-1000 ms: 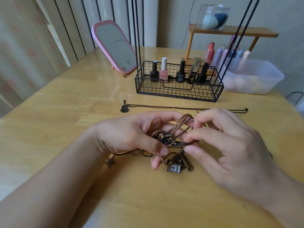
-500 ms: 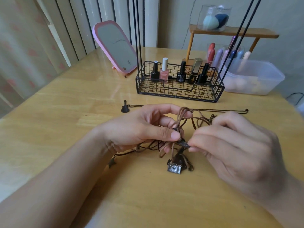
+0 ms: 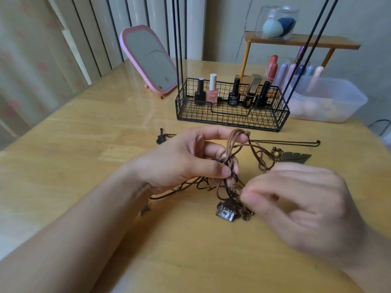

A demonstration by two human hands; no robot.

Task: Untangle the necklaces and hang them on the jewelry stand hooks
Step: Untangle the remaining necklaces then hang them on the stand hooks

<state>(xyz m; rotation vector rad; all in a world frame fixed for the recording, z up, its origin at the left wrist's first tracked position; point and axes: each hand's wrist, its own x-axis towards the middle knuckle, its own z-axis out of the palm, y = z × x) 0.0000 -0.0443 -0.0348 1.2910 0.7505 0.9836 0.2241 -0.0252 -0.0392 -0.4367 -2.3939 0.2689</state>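
A tangle of brown cord necklaces (image 3: pixel 232 157) hangs between my hands over the wooden table (image 3: pixel 84 144). My left hand (image 3: pixel 186 159) pinches the knotted cords between thumb and fingers. My right hand (image 3: pixel 300 204), blurred, pinches a cord low in the tangle. A camera-shaped pendant (image 3: pixel 226 213) lies on the table below. A feather pendant (image 3: pixel 295 157) lies to the right. A separate thin chain necklace with a guitar pendant (image 3: pixel 160 139) lies stretched out behind. The jewelry stand's black rods (image 3: pixel 179 49) rise from a wire basket (image 3: pixel 232 117); its hooks are out of view.
Nail polish bottles (image 3: pixel 211 92) stand in the wire basket. A pink-framed mirror (image 3: pixel 150 60) leans at the back left. A clear plastic tub (image 3: pixel 325 102) and a small wooden shelf (image 3: pixel 300 41) with a jar of sponges sit at the back right.
My right hand has pulled down and to the right with a cord, spreading the tangle. The feather pendant has come into view. My left hand has lifted the cords slightly.
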